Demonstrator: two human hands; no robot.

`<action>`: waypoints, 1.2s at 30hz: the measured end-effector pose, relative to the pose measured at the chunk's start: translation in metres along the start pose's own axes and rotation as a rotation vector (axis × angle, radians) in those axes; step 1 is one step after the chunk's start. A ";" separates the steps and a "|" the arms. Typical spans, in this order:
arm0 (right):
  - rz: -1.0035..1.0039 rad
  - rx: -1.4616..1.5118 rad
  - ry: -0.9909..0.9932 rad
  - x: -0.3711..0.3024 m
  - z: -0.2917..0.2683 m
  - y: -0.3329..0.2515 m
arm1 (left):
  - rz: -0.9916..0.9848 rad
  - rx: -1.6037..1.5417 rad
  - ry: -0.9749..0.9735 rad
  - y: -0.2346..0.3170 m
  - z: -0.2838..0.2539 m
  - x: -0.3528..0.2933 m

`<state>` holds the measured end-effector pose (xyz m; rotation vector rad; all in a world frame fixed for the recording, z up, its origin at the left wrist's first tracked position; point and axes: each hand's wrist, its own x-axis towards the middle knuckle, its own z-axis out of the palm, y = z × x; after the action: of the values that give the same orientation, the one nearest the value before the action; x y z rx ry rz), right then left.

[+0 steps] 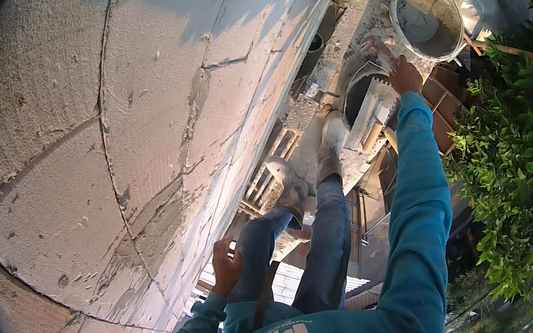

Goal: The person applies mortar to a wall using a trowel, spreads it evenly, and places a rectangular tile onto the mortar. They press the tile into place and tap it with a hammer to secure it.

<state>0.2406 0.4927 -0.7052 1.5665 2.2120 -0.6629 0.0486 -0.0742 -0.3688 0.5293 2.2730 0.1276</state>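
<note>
My right hand (406, 77) reaches out at the upper right, closed round a mortar-smeared hand tool (383, 50) whose exact kind is blurred. Below it stands a dark bucket (352, 91) with a flat, notch-edged tool (367, 106) standing in it. Just beyond is a larger round tub (394, 15) with grey wet mortar (421, 26) inside. My left hand (225, 267) hangs beside my thigh, close to the wall, its fingers loosely bent and apart with nothing seen in them.
A rough block wall (141, 150) with dark joints and mortar patches rises along my left. My dusty boots (333, 138) stand on narrow, mortar-spattered planks (322, 73). A wooden slatted piece (265, 173) lies by the wall. Leafy branches (515, 172) crowd the right side.
</note>
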 end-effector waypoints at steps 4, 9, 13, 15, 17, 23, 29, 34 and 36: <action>-0.087 -0.039 -0.010 0.031 0.017 0.004 | 0.032 0.034 -0.004 0.013 0.013 0.019; -0.147 -0.030 -0.061 0.051 0.029 0.010 | 0.060 0.084 0.014 0.009 0.033 0.038; -0.236 -0.031 -0.058 0.068 0.050 0.024 | -0.004 0.024 -0.021 0.021 0.042 0.055; -0.196 -0.040 -0.045 0.079 0.069 0.050 | -0.059 -0.021 -0.062 0.038 0.041 0.069; -0.130 0.011 -0.009 0.083 0.081 0.068 | -0.070 -0.019 -0.075 0.039 0.043 0.077; -0.013 0.460 0.365 0.026 0.075 0.066 | 0.007 -0.001 -0.064 0.045 0.048 0.094; 0.416 0.571 0.473 -0.126 0.094 -0.022 | 0.018 -0.087 -0.075 0.070 0.050 0.099; 0.626 0.611 0.385 -0.178 0.196 -0.044 | 0.146 -0.061 -0.072 0.063 0.050 0.109; 0.690 0.701 0.531 -0.183 0.203 -0.045 | 0.215 -0.039 -0.047 0.056 0.052 0.112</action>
<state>0.2608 0.2235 -0.7684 2.9416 1.5634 -0.9138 0.0374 0.0189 -0.4665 0.7478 2.1588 0.2631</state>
